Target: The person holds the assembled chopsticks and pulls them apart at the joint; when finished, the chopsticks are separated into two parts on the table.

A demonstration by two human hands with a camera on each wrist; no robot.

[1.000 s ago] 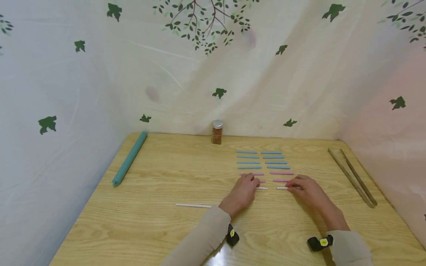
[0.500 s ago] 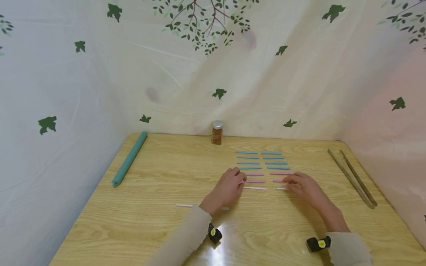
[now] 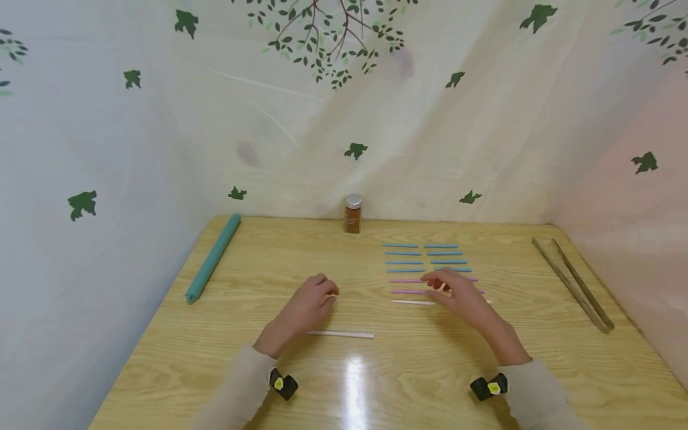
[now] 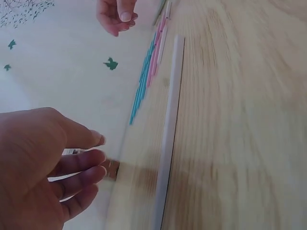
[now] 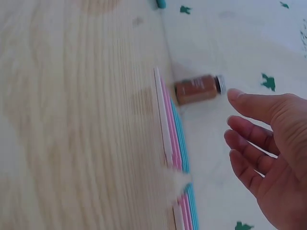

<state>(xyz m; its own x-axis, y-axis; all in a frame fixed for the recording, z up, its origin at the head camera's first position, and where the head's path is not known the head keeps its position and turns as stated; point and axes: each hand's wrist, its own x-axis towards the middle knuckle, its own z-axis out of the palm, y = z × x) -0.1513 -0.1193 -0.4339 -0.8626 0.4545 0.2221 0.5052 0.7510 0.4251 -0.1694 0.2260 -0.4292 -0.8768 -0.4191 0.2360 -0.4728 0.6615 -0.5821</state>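
My left hand hovers over the table with its fingers loosely bent, holding nothing. Just below it lies a long white stick, its left end hidden behind the hand in the head view. My right hand hangs above the lower rows of sticks, thumb and fingers apart and nothing between them. Two columns of short thin sticks lie in rows: blue sticks at the back, then pink sticks, then a white stick at the front. The right hand hides parts of the right column's pink and white sticks.
A small jar with brown contents and a silver lid stands near the table's back edge. At the left lies a teal roll. Long tongs-like pincers lie at the right. Patterned white cloth hangs around the table.
My left hand has let go of the front row's left white stick and moved left, over the long white stick. The right hand has released the right white stick and shifted slightly left.
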